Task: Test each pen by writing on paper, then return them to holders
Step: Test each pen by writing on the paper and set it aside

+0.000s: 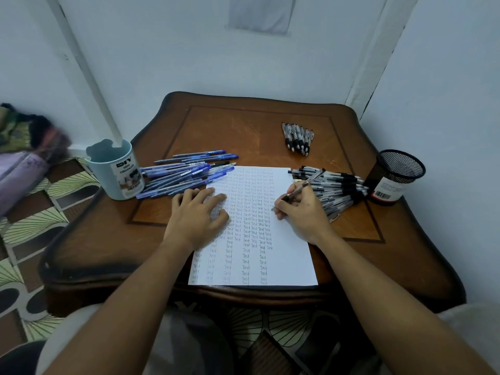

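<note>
Head view, the only one: left hand (198, 212) lies flat with fingers spread on the left part of the sheet of paper (286, 239), likely to pin it against the drag of writing; right hand (303, 209) pinches a clear-barrelled black pen (300, 188) in a writing grip, tip down on the sheet at the right end of the written rows, barrel slanting up and away to the right; the sheet sits square to the near edge of the wooden table (243, 123), which suits the writer's reach; blue pens (186, 174) lie heaped at the sheet's left corner, just beside the pale blue holder (116, 171), and black pens (338, 188) are heaped on the right near the black mesh holder (397, 177), so colours seem sorted by side, each pile close to its own cup; a separate neat row of black pens (297, 138) lies further back, well apart from the heap, perhaps already tested, cannot confirm; both holders look empty from here, so the return step seems not begun; writing: the sheet is filled with columns of the word "Test", packed tightly in the upper half, sparser below; the blue holder's label reads "DIY" over "DESK ORGANIZER"; the mesh holder carries a white label with a barcode, text too small to read.
</note>
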{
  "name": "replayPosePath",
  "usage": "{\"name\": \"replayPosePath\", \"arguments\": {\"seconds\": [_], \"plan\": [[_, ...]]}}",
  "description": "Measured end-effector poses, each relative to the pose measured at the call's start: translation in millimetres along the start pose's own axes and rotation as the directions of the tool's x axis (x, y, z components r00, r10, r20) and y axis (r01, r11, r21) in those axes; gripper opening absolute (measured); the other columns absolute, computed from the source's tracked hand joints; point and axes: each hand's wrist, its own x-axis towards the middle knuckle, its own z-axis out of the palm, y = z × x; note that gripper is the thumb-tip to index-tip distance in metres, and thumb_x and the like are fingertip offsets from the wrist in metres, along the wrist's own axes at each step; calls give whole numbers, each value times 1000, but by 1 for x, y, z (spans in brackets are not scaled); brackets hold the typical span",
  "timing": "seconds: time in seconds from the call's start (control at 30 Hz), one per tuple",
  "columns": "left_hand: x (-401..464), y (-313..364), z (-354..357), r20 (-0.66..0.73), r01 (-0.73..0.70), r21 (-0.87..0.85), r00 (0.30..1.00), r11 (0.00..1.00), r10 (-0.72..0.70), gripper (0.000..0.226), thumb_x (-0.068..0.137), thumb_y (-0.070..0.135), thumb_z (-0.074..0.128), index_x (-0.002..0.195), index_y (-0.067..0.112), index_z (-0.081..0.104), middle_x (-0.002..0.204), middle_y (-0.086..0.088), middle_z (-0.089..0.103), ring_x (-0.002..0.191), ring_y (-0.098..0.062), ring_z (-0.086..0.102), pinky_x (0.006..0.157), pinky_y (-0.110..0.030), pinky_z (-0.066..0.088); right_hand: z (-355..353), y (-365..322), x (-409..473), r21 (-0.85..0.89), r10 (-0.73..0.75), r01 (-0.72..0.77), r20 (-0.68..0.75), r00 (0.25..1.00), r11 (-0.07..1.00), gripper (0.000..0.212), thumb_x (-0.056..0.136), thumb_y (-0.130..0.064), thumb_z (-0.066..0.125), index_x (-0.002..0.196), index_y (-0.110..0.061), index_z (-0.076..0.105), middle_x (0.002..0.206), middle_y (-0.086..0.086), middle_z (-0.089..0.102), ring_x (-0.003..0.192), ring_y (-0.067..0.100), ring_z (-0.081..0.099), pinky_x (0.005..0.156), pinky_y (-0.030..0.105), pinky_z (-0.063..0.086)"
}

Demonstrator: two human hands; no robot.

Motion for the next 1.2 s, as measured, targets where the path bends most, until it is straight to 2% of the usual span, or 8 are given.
{"name": "replayPosePath", "arguments": {"seconds": [0.07,0.17,0.3,0.43,0.7,0.9,1.03,1.2], "plan": [[0,0,0,-1,1,-5,1000,1000,-1,62,86,60,21,140,42,47,154,10,39,137,-19,29,112,-46,17,1,1,0,37,4,-4,-14,1000,999,28,92,10,61,96,-10,43,80,18,64,74,32,63,72,40,55],[0,0,0,4,-2,0,1000,1000,2,62,87,60,22,140,42,47,154,10,38,137,-19,28,112,-46,17,5,4,0,-14,-22,22,-26,999,1000,28,92,9,61,97,-12,43,82,18,62,74,32,61,72,44,52],[0,-1,0,5,1,6,1000,1000,-1,62,87,60,22,141,42,46,154,10,38,137,-19,29,112,-46,17,0,3,0,12,0,1,-35,999,1000,28,93,9,60,96,-13,43,83,17,62,76,32,60,68,38,52],[0,-1,0,3,-2,-2,1000,1000,2,63,86,61,20,140,42,47,154,10,39,137,-19,29,112,-46,17,1,2,-2,-109,-40,39,-9,999,993,25,94,4,60,97,-15,44,87,18,62,75,28,60,69,38,52],[0,-1,1,1,0,-9,1000,1000,0,66,84,63,17,140,42,47,154,10,39,137,-19,28,112,-46,17,1,3,0,-51,-22,19,-49,999,999,28,93,6,60,96,-16,44,83,14,60,73,30,56,68,41,48],[0,-2,2,-6,0,-4,1000,1000,0,67,84,63,17,140,43,47,153,10,39,137,-18,29,111,-45,17,1,3,0,-80,-16,14,-28,999,997,28,91,6,61,95,-15,44,82,16,60,72,31,58,67,43,48],[1,-2,2,-10,1,-2,1000,1000,-1,66,84,62,18,140,43,47,153,11,39,136,-18,29,110,-44,16,-2,4,0,0,-14,14,-62,998,1000,29,92,10,60,95,-14,43,83,20,61,72,33,57,63,40,48],[1,-2,3,-14,-1,-7,1000,1000,1,62,87,60,23,140,42,48,153,11,40,136,-18,29,110,-44,16,1,5,-1,-50,-34,31,-69,997,998,27,93,7,59,97,-15,43,86,18,61,72,29,60,68,41,51]]}}
